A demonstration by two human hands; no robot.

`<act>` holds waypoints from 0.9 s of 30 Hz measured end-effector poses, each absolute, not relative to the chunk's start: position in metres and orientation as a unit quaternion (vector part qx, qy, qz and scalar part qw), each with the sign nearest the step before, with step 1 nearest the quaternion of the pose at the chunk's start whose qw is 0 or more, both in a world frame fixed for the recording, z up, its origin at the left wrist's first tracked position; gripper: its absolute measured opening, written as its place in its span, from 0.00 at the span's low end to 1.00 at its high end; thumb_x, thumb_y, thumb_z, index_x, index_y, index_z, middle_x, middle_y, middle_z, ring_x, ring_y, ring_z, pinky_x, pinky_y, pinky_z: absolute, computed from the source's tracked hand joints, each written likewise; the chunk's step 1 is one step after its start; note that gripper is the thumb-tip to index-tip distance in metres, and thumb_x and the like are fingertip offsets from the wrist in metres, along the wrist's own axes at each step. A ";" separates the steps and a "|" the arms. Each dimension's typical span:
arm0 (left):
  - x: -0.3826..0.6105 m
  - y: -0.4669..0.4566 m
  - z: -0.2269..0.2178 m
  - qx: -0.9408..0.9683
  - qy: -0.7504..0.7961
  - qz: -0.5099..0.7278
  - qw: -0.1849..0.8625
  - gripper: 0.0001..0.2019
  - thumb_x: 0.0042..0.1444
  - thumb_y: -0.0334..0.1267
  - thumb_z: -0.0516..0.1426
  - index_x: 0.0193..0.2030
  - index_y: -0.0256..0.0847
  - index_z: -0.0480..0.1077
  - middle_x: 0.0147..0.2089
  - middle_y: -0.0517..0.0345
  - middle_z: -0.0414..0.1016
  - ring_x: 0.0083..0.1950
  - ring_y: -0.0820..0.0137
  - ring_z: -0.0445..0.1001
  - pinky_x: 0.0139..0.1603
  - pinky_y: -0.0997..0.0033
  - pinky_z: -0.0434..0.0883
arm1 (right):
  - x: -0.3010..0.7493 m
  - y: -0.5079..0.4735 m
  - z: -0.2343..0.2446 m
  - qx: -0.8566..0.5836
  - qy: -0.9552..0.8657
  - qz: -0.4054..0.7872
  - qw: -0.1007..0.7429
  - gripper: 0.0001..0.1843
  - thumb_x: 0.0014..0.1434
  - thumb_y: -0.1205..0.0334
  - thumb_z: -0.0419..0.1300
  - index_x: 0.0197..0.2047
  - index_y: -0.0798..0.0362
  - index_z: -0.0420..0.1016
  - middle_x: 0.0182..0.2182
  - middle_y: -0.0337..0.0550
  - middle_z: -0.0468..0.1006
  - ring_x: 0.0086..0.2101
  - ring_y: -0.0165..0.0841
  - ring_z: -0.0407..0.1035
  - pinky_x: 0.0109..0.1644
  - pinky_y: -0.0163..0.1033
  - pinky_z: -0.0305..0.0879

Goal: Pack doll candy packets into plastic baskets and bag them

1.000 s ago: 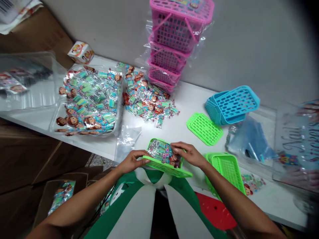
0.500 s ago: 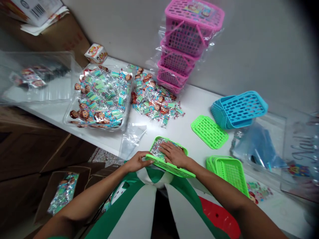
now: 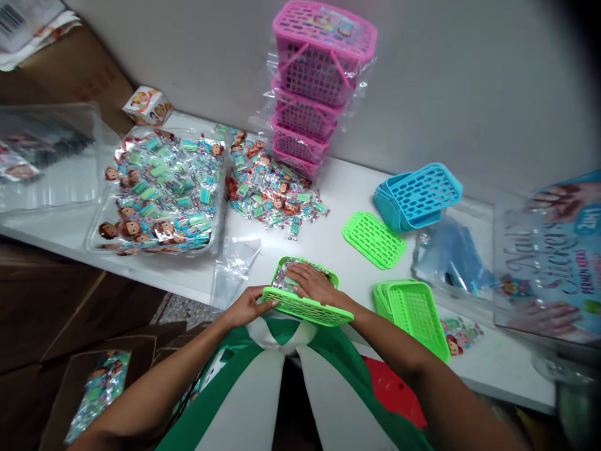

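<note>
At the table's front edge, close to my body, sits a green plastic basket [image 3: 334, 277] filled with small shiny packets [image 3: 282, 275]. A green perforated lid [image 3: 307, 307] tilts up along its near side. My left hand [image 3: 251, 305] grips the left end of this lid, thumb on top. Inside the basket, my right hand [image 3: 312, 283] lies flat on the packets with its fingers stretched out, the wrist passing over the lid. Just left of the basket is a clear plastic bag [image 3: 235, 266].
A clear tub [image 3: 220, 219] of doll-printed packets stands left, beside a loose packet pile [image 3: 277, 194]. Pink baskets [image 3: 323, 62] are stacked at the wall. Rightward are a loose green lid [image 3: 374, 240], blue baskets [image 3: 416, 195], green baskets [image 3: 413, 316] and a nail stickers box [image 3: 554, 263].
The view has shifted right, showing more of the nail stickers box. My left hand still holds the lid, and my right hand stays pressed on the packets.
</note>
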State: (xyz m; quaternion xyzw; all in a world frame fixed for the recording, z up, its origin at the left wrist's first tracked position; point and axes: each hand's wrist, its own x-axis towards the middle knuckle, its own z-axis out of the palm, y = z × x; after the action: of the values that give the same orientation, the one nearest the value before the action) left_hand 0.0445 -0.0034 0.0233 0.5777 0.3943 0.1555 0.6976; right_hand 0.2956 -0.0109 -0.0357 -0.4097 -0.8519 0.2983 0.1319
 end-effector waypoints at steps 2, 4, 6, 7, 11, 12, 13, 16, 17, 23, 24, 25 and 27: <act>0.044 -0.003 0.022 0.580 0.393 0.157 0.696 0.15 0.54 0.46 0.59 0.44 0.40 0.76 0.42 0.56 0.78 0.46 0.65 0.74 0.51 0.67 0.69 | 0.295 -0.011 -0.037 -0.403 -0.859 0.288 0.133 0.26 0.66 0.56 0.48 0.65 0.52 0.55 0.64 0.49 0.58 0.64 0.39 0.47 0.67 0.53 0.43; 0.044 -0.004 0.022 0.584 0.392 0.158 0.694 0.15 0.54 0.45 0.59 0.44 0.40 0.76 0.42 0.56 0.78 0.46 0.64 0.74 0.51 0.67 0.69 | 0.294 -0.012 -0.036 -0.385 -0.866 0.283 0.145 0.26 0.66 0.57 0.47 0.66 0.53 0.54 0.64 0.49 0.58 0.64 0.37 0.47 0.67 0.52 0.44; 0.043 -0.005 0.021 0.589 0.389 0.157 0.690 0.14 0.54 0.44 0.59 0.45 0.41 0.76 0.43 0.56 0.78 0.46 0.64 0.74 0.51 0.66 0.69 | 0.293 -0.012 -0.032 -0.369 -0.873 0.274 0.163 0.25 0.67 0.58 0.46 0.65 0.53 0.55 0.63 0.50 0.60 0.63 0.36 0.49 0.67 0.52 0.44; 0.042 -0.005 0.021 0.593 0.388 0.157 0.688 0.14 0.54 0.44 0.59 0.45 0.41 0.76 0.43 0.56 0.78 0.46 0.65 0.74 0.52 0.66 0.69 | 0.293 -0.013 -0.029 -0.365 -0.875 0.267 0.171 0.24 0.67 0.58 0.47 0.65 0.52 0.56 0.62 0.50 0.61 0.63 0.36 0.50 0.67 0.53 0.44; 0.041 -0.006 0.020 0.604 0.389 0.156 0.678 0.13 0.55 0.43 0.58 0.44 0.42 0.76 0.42 0.57 0.78 0.46 0.65 0.74 0.52 0.67 0.68 | 0.298 -0.017 -0.018 -0.386 -0.870 0.236 0.195 0.25 0.66 0.53 0.49 0.64 0.49 0.57 0.61 0.48 0.63 0.63 0.37 0.52 0.66 0.54 0.45; 0.041 -0.006 0.020 0.605 0.388 0.156 0.678 0.13 0.55 0.43 0.58 0.44 0.42 0.76 0.43 0.57 0.79 0.46 0.65 0.74 0.52 0.67 0.68 | 0.301 -0.019 -0.017 -0.399 -0.865 0.230 0.198 0.25 0.66 0.53 0.49 0.64 0.49 0.57 0.61 0.48 0.63 0.63 0.37 0.52 0.66 0.53 0.47; 0.041 -0.006 0.019 0.606 0.386 0.154 0.678 0.13 0.55 0.43 0.58 0.44 0.42 0.76 0.43 0.57 0.79 0.46 0.65 0.74 0.52 0.67 0.68 | 0.304 -0.022 -0.017 -0.414 -0.860 0.226 0.197 0.25 0.66 0.54 0.49 0.64 0.50 0.57 0.61 0.49 0.63 0.62 0.37 0.52 0.65 0.52 0.49; 0.042 -0.005 0.018 0.612 0.384 0.152 0.675 0.13 0.55 0.43 0.58 0.44 0.42 0.76 0.45 0.56 0.78 0.47 0.65 0.74 0.53 0.67 0.68 | 0.315 -0.032 -0.023 -0.440 -0.851 0.233 0.166 0.26 0.66 0.56 0.47 0.65 0.53 0.56 0.62 0.53 0.62 0.62 0.38 0.53 0.63 0.51 0.53; 0.042 -0.005 0.017 0.613 0.384 0.153 0.674 0.13 0.55 0.44 0.58 0.44 0.41 0.76 0.45 0.56 0.78 0.47 0.64 0.74 0.53 0.66 0.68 | 0.319 -0.034 -0.025 -0.442 -0.851 0.239 0.151 0.26 0.67 0.56 0.46 0.66 0.55 0.55 0.62 0.55 0.61 0.62 0.39 0.52 0.62 0.52 0.54; 0.036 -0.008 0.020 0.639 0.366 0.160 0.658 0.15 0.55 0.44 0.59 0.45 0.37 0.75 0.45 0.52 0.77 0.47 0.65 0.74 0.51 0.66 0.69 | 0.327 -0.035 -0.015 -0.433 -0.860 0.236 0.132 0.28 0.66 0.55 0.48 0.66 0.55 0.54 0.62 0.57 0.60 0.60 0.43 0.56 0.60 0.54 0.58; 0.034 -0.009 0.021 0.649 0.354 0.164 0.653 0.15 0.55 0.43 0.59 0.44 0.37 0.75 0.44 0.51 0.77 0.46 0.65 0.74 0.50 0.65 0.69 | 0.326 -0.033 -0.011 -0.435 -0.860 0.225 0.144 0.28 0.65 0.54 0.49 0.65 0.55 0.56 0.61 0.58 0.61 0.58 0.43 0.58 0.58 0.54 0.59; 0.032 -0.010 0.022 0.660 0.341 0.170 0.647 0.14 0.56 0.43 0.58 0.44 0.37 0.75 0.44 0.50 0.77 0.47 0.65 0.73 0.51 0.65 0.69 | 0.325 -0.032 -0.006 -0.436 -0.860 0.212 0.157 0.28 0.64 0.54 0.50 0.64 0.55 0.57 0.60 0.58 0.62 0.57 0.44 0.59 0.57 0.54 0.60; 0.029 -0.012 0.024 0.683 0.313 0.185 0.633 0.12 0.57 0.41 0.57 0.43 0.37 0.76 0.43 0.49 0.76 0.47 0.65 0.73 0.51 0.64 0.68 | 0.318 -0.028 0.001 -0.429 -0.865 0.195 0.173 0.29 0.63 0.52 0.51 0.64 0.54 0.57 0.59 0.58 0.63 0.56 0.46 0.59 0.56 0.55 0.60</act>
State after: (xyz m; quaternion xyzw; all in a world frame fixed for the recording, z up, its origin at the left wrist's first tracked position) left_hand 0.0290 -0.0115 0.0243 0.6834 0.3130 0.1853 0.6330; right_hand 0.3181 -0.0276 0.0013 -0.4293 -0.8649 0.1945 0.1730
